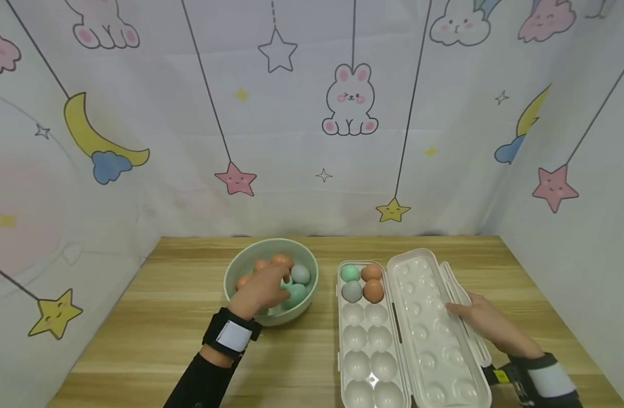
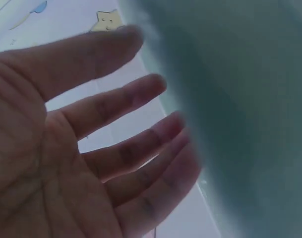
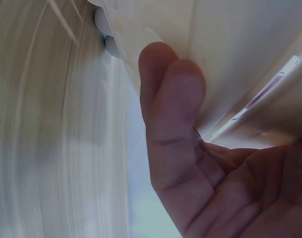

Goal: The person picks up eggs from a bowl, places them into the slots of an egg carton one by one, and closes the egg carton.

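Observation:
My left hand reaches into a pale green bowl, palm down over the eggs. In the left wrist view its fingers are spread and bent only slightly, and the bowl's wall hides their tips. Brown eggs, a grey egg and a green egg show around the hand. To the right lies an opened white egg carton. My right hand grips the outer edge of its lid, thumb on top and the other fingers mostly hidden beneath.
At the carton's far end sit a green egg, a grey egg and two brown eggs; the nearer cups hold none. Everything stands on a wooden table. A printed cloth rises behind it and along both sides.

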`<action>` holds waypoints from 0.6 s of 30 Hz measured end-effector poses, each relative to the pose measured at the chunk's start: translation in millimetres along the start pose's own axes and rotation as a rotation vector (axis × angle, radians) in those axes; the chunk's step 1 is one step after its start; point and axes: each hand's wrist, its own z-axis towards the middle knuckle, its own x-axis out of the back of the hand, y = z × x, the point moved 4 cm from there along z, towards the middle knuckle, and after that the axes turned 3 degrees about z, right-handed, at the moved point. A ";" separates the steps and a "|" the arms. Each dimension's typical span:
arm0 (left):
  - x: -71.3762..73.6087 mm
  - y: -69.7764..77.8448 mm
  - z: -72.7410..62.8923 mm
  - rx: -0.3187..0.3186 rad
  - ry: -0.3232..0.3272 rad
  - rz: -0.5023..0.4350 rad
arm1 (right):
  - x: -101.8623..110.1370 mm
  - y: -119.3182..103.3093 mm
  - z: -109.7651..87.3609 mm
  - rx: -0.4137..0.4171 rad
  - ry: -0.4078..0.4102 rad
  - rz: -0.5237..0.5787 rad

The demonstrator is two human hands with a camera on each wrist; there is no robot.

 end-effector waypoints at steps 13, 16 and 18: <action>-12.8 -39.0 -8.3 -0.022 0.078 0.076 | 0.0 -1.7 -1.0 0.001 -0.011 -0.009; -17.2 -42.4 -5.3 -0.009 0.081 0.049 | -0.3 -1.1 -1.0 -0.006 -0.012 -0.004; -20.3 -44.8 -3.0 0.017 0.075 0.013 | -0.5 -1.0 -1.6 0.003 -0.016 -0.009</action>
